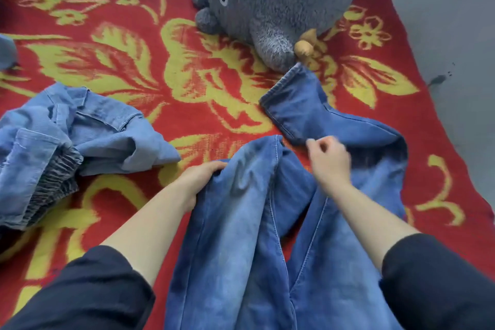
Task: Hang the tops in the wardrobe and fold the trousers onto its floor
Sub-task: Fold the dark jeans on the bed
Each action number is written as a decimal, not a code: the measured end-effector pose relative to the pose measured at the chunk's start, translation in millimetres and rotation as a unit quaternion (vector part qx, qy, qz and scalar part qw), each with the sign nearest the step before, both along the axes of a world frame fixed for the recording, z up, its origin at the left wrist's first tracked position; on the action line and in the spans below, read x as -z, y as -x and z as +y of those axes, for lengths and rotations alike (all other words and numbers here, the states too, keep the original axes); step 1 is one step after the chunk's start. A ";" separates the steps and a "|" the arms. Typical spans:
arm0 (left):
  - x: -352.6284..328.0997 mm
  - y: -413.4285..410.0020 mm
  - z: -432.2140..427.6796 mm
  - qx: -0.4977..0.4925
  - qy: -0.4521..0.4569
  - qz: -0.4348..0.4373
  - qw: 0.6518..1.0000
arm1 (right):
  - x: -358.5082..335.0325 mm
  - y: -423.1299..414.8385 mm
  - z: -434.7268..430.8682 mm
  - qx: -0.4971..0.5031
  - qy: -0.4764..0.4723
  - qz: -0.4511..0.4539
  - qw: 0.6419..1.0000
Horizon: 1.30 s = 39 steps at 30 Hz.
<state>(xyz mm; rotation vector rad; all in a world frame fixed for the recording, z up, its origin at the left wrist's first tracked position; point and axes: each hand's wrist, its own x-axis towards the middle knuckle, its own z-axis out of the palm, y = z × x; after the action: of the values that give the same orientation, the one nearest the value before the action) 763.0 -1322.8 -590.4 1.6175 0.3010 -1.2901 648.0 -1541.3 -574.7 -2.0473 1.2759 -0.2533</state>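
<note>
Dark blue jeans (241, 236) lie on the red and yellow blanket (187, 83) in front of me, legs running away from me. The right leg bends back, and its hem (284, 88) lies near the plush toy. My left hand (198, 179) grips the left leg's outer edge, fingers curled over the fabric. My right hand (329, 161) hovers over the right leg with fingers loosely curled; it is blurred and I cannot tell whether it pinches the cloth. A pale blue denim garment (67, 142) lies crumpled at the left. No wardrobe is in view.
A big grey plush toy (267, 8) sits at the blanket's far side. Grey floor (455, 21) shows to the right of the blanket's edge. More blue cloth (6, 51) peeks in at the left edge.
</note>
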 end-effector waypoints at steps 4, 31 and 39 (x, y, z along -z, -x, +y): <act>-29.1 -10.8 -4.8 -0.001 0.084 0.026 0.996 | -1.8 -40.9 36.7 0.020 -0.280 0.014 0.960; 37.5 195.6 105.2 0.144 -0.248 -0.410 0.866 | 35.0 163.5 95.2 -0.233 0.036 0.157 0.959; 23.5 319.8 165.6 0.097 -0.350 -0.330 0.871 | 26.8 330.5 120.0 -0.008 0.050 0.262 0.964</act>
<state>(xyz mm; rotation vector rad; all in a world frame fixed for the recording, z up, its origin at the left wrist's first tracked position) 443.2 -1157.2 -613.9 2.6594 0.1824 -0.6989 317.5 -1421.3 -601.4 -2.2995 1.5772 0.2577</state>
